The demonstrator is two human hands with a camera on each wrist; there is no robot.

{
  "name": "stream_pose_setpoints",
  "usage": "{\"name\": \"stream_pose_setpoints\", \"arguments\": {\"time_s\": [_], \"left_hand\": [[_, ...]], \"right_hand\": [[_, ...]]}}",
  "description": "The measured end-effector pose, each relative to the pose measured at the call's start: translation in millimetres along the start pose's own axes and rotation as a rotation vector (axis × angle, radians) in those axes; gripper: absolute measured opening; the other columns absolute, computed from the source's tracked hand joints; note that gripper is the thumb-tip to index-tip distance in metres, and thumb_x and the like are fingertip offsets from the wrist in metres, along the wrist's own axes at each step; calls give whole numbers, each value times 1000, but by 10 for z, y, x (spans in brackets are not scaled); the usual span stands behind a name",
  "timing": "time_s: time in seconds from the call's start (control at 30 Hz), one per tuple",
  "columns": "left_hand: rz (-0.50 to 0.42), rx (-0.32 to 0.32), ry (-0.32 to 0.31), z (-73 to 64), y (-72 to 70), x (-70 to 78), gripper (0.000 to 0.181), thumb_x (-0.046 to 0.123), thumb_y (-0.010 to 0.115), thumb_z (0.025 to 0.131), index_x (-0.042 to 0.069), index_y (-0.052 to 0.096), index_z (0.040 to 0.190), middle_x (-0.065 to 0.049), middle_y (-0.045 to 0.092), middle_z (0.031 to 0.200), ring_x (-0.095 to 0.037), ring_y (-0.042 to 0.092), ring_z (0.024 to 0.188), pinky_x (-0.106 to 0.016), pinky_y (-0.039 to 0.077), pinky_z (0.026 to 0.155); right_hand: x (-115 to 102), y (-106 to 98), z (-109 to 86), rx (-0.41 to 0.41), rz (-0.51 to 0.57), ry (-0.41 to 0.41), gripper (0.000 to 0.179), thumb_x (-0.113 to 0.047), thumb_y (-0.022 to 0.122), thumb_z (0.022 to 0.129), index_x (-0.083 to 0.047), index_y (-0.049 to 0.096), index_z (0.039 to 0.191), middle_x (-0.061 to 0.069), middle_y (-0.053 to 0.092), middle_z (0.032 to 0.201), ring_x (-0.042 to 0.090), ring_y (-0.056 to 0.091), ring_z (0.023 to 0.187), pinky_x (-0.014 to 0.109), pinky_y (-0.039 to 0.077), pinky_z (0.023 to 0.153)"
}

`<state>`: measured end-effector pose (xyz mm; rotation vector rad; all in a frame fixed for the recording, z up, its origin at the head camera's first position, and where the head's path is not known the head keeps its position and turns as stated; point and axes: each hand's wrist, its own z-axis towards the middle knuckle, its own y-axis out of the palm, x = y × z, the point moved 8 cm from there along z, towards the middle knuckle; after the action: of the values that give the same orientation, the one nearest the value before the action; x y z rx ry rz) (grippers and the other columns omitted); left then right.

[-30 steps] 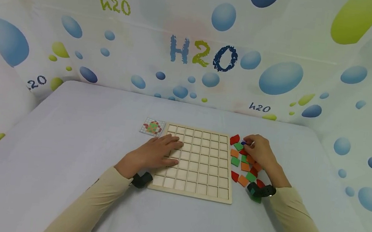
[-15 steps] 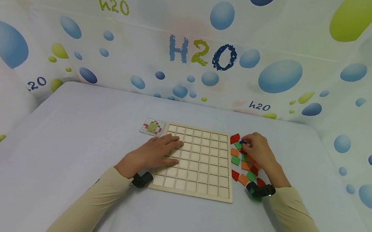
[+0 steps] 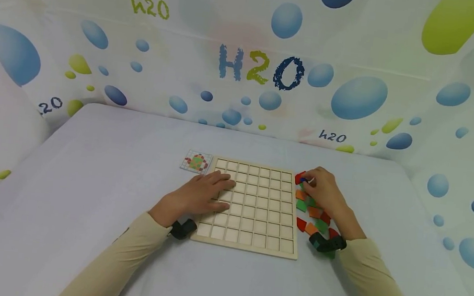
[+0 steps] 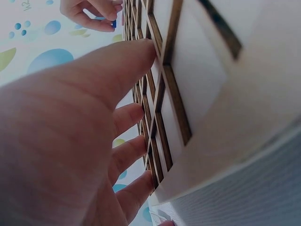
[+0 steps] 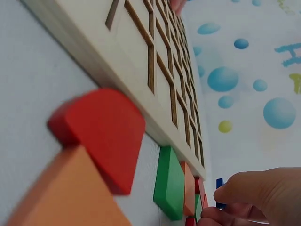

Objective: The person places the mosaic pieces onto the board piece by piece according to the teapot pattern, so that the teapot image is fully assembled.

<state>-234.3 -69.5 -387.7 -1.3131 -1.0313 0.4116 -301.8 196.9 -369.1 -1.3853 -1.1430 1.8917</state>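
My left hand (image 3: 199,193) rests on the left side of a wooden grid board (image 3: 261,214), its fingers straight and spread. In the left wrist view, the thumb and fingertips touch the board's grid. Between thumb and fingers, my right hand (image 3: 322,191) pinches a small blue piece (image 5: 219,190). That hand is above the far end of the loose pieces beside the board's right edge. A red piece (image 3: 300,176) with a rounded side lies close to its fingertips. The blue piece's full shape is hidden by the fingers.
Several green, orange and red pieces lie right of the board, among them a green square (image 3: 302,205) and an orange one (image 3: 314,212), some under the right hand and wrist. A printed pattern card (image 3: 196,162) lies at the board's far left corner. White cloth (image 3: 123,155) covers the table.
My right hand has moved a little to the left, toward the board's edge, with the blue piece pinched throughout. The left hand keeps its place on the board.
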Motion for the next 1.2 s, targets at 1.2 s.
{"name": "stream_pose_setpoints", "arguments": {"time_s": [1.2], "left_hand": [[55,17,2,-234,144,157,59,39,57,98,12,41,149,-12,34,154,-32,27,144,-59,29,109]], "right_hand": [[-644,410,-51,-29,24,-189,17,0,63,91,6,70,106,20,61,100,26,60,80,38,52,70]]}}
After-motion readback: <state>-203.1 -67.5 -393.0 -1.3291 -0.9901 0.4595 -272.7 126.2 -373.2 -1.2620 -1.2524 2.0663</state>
